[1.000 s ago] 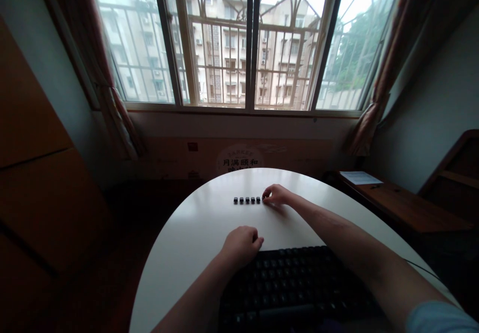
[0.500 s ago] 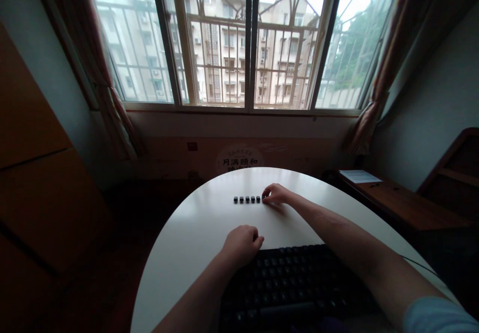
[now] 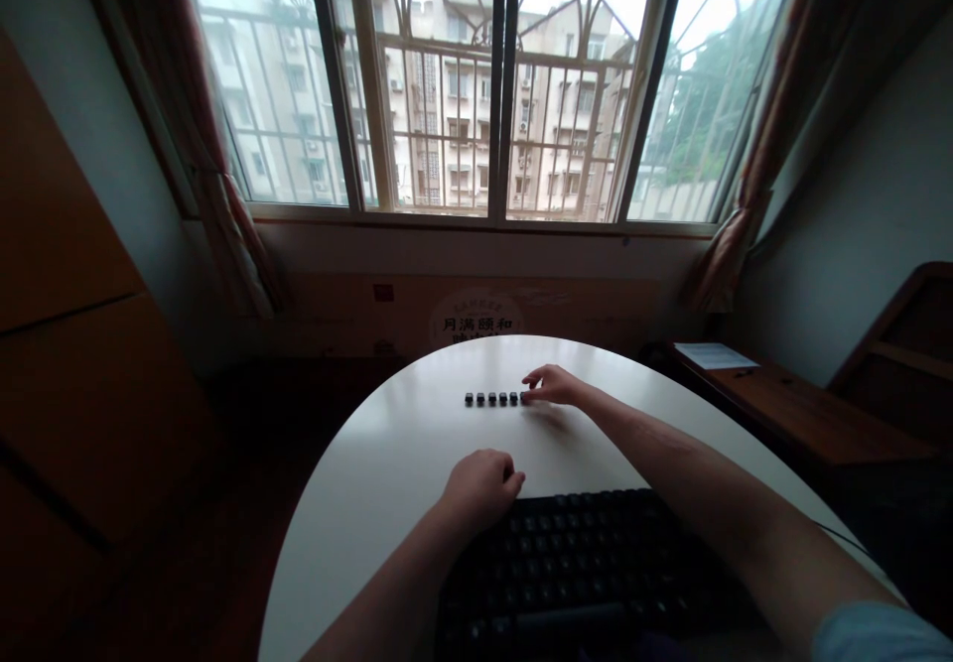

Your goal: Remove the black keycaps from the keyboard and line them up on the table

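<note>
Several small black keycaps (image 3: 492, 399) stand in a straight row on the white round table (image 3: 387, 444). At the row's right end is my right hand (image 3: 555, 384), its index finger raised and parted from the thumb. The thumb is beside the last keycap (image 3: 523, 398), which it partly covers; whether they touch I cannot tell. My left hand (image 3: 482, 483) rests curled on the table by the upper left corner of a black keyboard (image 3: 573, 563). Its fingers are folded under, so anything inside them is hidden. My right forearm covers the keyboard's right side.
A thin cable (image 3: 841, 535) runs over the table's right side. To the right stands a brown wooden desk (image 3: 811, 414) with a white paper (image 3: 715, 355) on it. Beyond the table, a printed cardboard box (image 3: 335, 310) lies below the barred window.
My right hand's fingers have parted, and the index finger has lifted off the last keycap, which now shows at the row's end. My left hand stays where it was.
</note>
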`<state>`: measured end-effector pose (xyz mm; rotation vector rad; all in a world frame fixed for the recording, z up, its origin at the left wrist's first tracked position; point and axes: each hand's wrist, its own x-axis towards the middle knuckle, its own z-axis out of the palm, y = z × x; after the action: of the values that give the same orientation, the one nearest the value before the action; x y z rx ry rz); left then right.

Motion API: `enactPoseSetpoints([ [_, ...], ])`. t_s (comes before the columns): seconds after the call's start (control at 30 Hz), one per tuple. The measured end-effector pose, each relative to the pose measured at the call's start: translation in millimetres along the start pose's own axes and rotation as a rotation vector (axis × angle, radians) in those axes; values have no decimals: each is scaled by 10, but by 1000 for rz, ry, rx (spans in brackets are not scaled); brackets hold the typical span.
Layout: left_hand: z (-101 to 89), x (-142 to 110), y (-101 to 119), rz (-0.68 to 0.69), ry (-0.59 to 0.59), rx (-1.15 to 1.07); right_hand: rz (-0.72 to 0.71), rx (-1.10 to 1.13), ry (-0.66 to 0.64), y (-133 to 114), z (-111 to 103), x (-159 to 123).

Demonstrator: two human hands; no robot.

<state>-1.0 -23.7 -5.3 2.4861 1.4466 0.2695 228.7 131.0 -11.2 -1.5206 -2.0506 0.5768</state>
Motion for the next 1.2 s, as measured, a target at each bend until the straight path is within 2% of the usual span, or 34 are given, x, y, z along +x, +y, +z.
enactPoseSetpoints([
  [0.13, -27, -9, 17, -11, -8, -8, 23, 163, 206, -116, -230, -209],
  [0.27, -32, 8, 15, -3, -15, 3, 43, 376, 309, -240, -496, -759],
  [0.3, -31, 14, 10, 2, -18, 8, 55, 554, 341, -272, -537, -934],
  [0.4, -45, 11, 15, 5, -28, 17, 142, 885, 286, -369, -549, -1416],
  [0.53, -121, -72, 120, 34, -22, 54, 160, 1086, 121, -477, -373, -1773],
  [0.67, -177, -168, 291, 60, -13, 36, 63, 1030, -148, -550, -191, -1902],
  [0.73, -162, -180, 344, 76, -10, 18, 43, 1021, -192, -568, -117, -1940],
  [0.87, -80, -149, 349, 114, 2, -16, 43, 999, -88, -537, 34, -1992],
  [1.0, -35, -117, 326, 158, 1, -79, -79, 752, 46, -465, 119, -2007],
  [1.1, -40, -112, 334, 183, -17, -109, -136, 600, 31, -431, 126, -1994],
  [1.2, -51, -113, 342, 188, -33, -115, -133, 559, 18, -419, 124, -1966],
])
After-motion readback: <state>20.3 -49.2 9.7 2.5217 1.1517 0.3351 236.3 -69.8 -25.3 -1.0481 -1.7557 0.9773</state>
